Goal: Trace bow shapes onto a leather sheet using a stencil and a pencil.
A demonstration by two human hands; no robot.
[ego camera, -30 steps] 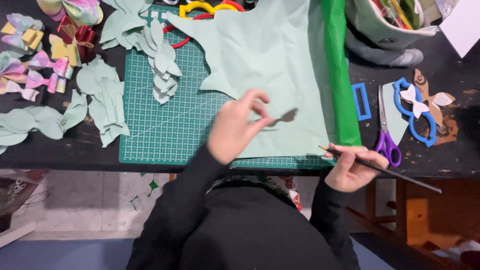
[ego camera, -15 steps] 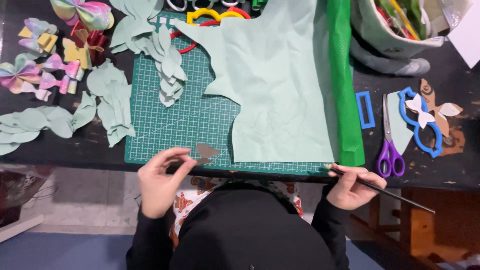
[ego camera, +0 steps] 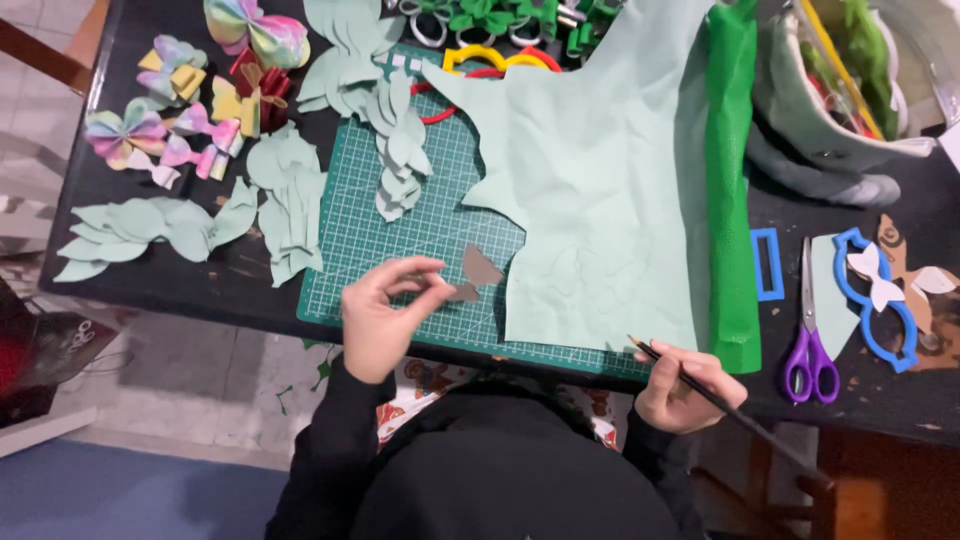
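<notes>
My left hand [ego camera: 385, 310] pinches a small brown bow-shaped cardboard template [ego camera: 474, 274] over the front of the green cutting mat [ego camera: 360, 240]. At the table's front edge, my right hand [ego camera: 680, 385] grips a thin dark pencil [ego camera: 735, 417], its tip pointing up-left toward the large pale green sheet [ego camera: 590, 190] that lies across the mat. The sheet has shapes cut out of its left side.
Pale green cut-out pieces [ego camera: 290, 195] lie on and left of the mat. Colourful paper bows [ego camera: 200, 90] sit at the far left. A bright green roll [ego camera: 732, 170], purple-handled scissors [ego camera: 810, 335], blue cutters [ego camera: 880, 300] and a bag [ego camera: 840, 90] fill the right side.
My left hand carried the brown template from the pale green sheet leftward to the mat's front and now holds it a bit higher. My right hand stayed at the edge with the pencil.
</notes>
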